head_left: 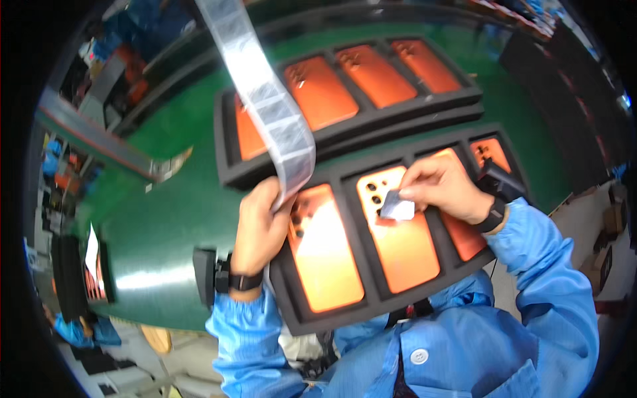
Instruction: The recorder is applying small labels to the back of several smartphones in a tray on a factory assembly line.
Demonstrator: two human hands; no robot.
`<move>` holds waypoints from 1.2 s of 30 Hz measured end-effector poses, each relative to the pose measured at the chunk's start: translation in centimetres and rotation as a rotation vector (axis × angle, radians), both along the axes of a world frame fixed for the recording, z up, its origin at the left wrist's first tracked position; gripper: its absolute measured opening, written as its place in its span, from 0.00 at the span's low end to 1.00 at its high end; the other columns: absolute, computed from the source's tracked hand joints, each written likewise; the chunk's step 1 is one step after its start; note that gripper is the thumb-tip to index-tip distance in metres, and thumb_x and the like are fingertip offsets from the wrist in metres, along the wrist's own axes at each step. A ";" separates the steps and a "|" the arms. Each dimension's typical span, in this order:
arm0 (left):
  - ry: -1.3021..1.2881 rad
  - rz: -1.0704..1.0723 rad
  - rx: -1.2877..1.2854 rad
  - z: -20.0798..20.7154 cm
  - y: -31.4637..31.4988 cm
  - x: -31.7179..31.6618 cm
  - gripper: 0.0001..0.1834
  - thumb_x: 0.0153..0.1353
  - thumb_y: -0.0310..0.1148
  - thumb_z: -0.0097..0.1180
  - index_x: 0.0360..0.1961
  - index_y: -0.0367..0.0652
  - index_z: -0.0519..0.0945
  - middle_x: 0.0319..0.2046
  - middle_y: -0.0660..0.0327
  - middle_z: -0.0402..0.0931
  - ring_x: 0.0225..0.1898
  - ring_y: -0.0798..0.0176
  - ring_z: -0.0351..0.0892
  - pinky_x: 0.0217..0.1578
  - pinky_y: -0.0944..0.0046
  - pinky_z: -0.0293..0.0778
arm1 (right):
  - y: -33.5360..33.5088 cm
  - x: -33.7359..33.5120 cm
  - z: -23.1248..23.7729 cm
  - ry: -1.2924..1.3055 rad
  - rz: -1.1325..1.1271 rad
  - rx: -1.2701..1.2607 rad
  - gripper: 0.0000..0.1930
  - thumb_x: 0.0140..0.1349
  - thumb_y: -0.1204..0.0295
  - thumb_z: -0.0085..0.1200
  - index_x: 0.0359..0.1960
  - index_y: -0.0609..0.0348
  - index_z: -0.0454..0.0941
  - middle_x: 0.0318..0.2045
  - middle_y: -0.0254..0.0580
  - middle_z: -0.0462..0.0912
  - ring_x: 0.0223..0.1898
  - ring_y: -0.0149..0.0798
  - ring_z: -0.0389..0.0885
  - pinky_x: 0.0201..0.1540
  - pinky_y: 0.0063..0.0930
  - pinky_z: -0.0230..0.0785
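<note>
We count four phone backs (408, 259) at the desk's (159, 232) near edge, four toward its far edge, one film strip (274, 111), one film piece (399, 209).

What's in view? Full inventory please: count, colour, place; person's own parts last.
Translucent segmented film strip: one, silvery, hanging over the trays from the left hand
Small flat piece: one, silvery-grey, in the right fingertips
Phone-shaped panels: eight, orange, four per tray
Near foam tray: one, black, before the person
Far foam tray: one, black, behind it, apparently stacked
Flat tabletop: one, green, beneath
Metal rail: one, grey, far left
Background clutter: uncounted, mixed colours, too blurred
Wristbands: two, black, on both wrists
Cloth sleeves: two, blue, both arms
Hands: two, bare, left and right, above the near tray
</note>
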State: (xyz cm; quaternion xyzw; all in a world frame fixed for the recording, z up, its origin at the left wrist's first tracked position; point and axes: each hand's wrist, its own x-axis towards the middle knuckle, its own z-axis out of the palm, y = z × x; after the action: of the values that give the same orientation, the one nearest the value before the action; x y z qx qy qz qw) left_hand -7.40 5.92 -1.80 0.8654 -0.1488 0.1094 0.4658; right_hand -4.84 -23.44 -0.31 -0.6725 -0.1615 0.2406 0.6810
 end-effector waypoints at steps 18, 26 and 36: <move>0.145 0.289 -0.402 -1.2 0.6 -0.8 0.06 0.58 0.28 0.54 0.33 0.34 0.75 0.25 0.65 0.73 0.22 0.75 0.70 0.24 0.76 0.69 | 10.1 -3.9 -2.5 -1.014 0.253 -0.322 0.07 0.49 0.69 0.61 0.21 0.54 0.75 0.21 0.28 0.75 0.29 0.32 0.69 0.39 0.29 0.53; 0.176 0.293 -0.444 -0.8 0.7 -0.7 0.06 0.57 0.27 0.55 0.32 0.34 0.76 0.23 0.65 0.73 0.22 0.76 0.70 0.24 0.75 0.68 | 10.5 -3.5 -3.0 -1.005 0.249 -0.314 0.08 0.49 0.68 0.59 0.20 0.54 0.73 0.20 0.28 0.73 0.29 0.33 0.68 0.38 0.30 0.53; 0.195 0.269 -0.435 -0.7 0.6 -0.8 0.06 0.59 0.28 0.54 0.32 0.35 0.75 0.24 0.65 0.73 0.23 0.76 0.69 0.26 0.75 0.67 | 10.3 -3.7 -3.1 -1.007 0.235 -0.305 0.08 0.49 0.68 0.58 0.19 0.54 0.72 0.18 0.30 0.72 0.29 0.35 0.67 0.39 0.32 0.53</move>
State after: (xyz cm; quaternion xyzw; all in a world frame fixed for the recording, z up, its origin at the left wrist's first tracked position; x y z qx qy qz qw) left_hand -8.24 6.56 -2.46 0.7634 0.0401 0.1158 0.6342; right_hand -8.55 -13.10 -3.45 -0.7733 -0.5054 -0.0163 0.3825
